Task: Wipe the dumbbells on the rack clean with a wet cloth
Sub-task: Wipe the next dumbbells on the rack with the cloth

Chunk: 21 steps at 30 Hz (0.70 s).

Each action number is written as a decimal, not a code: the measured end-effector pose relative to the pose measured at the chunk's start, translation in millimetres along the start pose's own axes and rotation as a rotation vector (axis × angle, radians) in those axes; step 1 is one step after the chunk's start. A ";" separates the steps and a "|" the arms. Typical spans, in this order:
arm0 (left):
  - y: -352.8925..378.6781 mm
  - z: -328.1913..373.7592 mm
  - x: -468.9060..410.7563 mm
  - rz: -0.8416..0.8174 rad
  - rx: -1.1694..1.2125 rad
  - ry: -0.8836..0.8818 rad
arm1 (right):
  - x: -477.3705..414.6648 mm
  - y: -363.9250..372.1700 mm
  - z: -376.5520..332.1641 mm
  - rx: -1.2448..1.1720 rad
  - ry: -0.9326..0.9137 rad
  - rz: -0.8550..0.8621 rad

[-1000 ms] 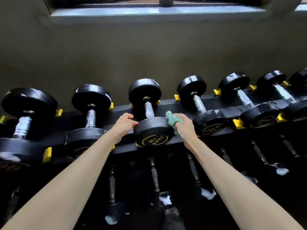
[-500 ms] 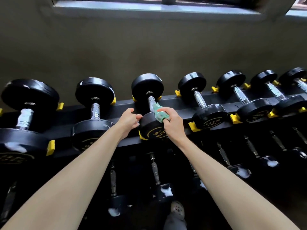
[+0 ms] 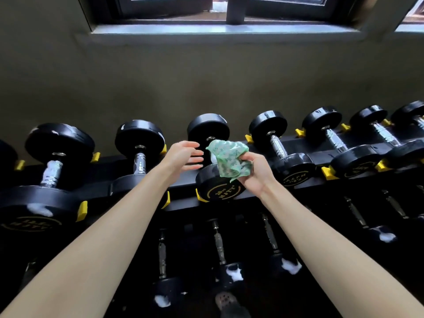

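Lifted since half a second ago: green cloth (image 3: pixel 229 160), formerly bunched on the handle of the centre dumbbell (image 3: pixel 219 190), now loosened and raised in front of that handle and the top of the near head. Whether it touches the dumbbell cannot be told.

Right grip (image 3: pixel 254 173): bare hand, palm turned toward the camera, fingers and thumb pinching the lower right of the cloth; the rest of the fabric fans out up and to the left.

Left grip (image 3: pixel 183 156): bare hand, come away from the near head it touched earlier. Fingers spread and straight, pointing right toward the cloth, holding nothing, just short of the fabric.

Centre dumbbell: black round heads, yellow lettering on the near face, lying front to back on the top tier of the rack (image 3: pixel 185 200).

Rack: black, two tiers visible, with yellow stops (image 3: pixel 328 173) beside the dumbbell heads.

Neighbouring dumbbells, top tier: one to the left (image 3: pixel 140 161), one to the right (image 3: pixel 278 149), more beyond on both sides, all with chrome handles. White foam patch (image 3: pixel 37 210) on the far-left near head.

Lower-tier dumbbells (image 3: pixel 219 246): dim, several bearing white foam.

Behind: drab wall (image 3: pixel 206 76), window sill (image 3: pixel 218 31) above.

Below: shoe (image 3: pixel 226 301) at the bottom edge.
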<state>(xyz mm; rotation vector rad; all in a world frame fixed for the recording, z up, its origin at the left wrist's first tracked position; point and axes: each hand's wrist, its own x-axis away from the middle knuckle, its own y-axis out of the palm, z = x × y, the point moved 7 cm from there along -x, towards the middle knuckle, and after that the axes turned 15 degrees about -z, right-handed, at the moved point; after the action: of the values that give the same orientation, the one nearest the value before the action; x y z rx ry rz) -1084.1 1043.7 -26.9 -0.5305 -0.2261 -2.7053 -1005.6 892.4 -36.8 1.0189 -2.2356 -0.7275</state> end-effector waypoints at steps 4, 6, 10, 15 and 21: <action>40.1 14.6 -8.8 -0.249 -0.090 0.015 | -7.7 -6.7 -8.5 -0.015 0.018 -0.084; 48.8 20.6 -17.8 -0.288 -0.057 0.034 | -19.4 -15.0 -13.6 0.005 0.020 -0.106; 42.6 23.4 -37.6 -0.242 0.051 -0.003 | -43.0 -31.8 -24.9 0.346 0.121 -0.098; 26.1 19.3 -51.5 -0.263 -0.099 -0.015 | -81.5 -18.1 -31.0 0.538 0.153 -0.167; -25.0 0.7 -55.0 0.033 -0.072 -0.010 | -112.7 -9.1 -18.3 0.485 0.289 -0.182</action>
<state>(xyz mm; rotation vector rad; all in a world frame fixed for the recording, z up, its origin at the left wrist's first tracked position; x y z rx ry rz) -1046.2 1084.9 -50.0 -0.5640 -0.1218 -2.6871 -927.1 972.3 -60.8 1.4670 -2.1208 -0.0853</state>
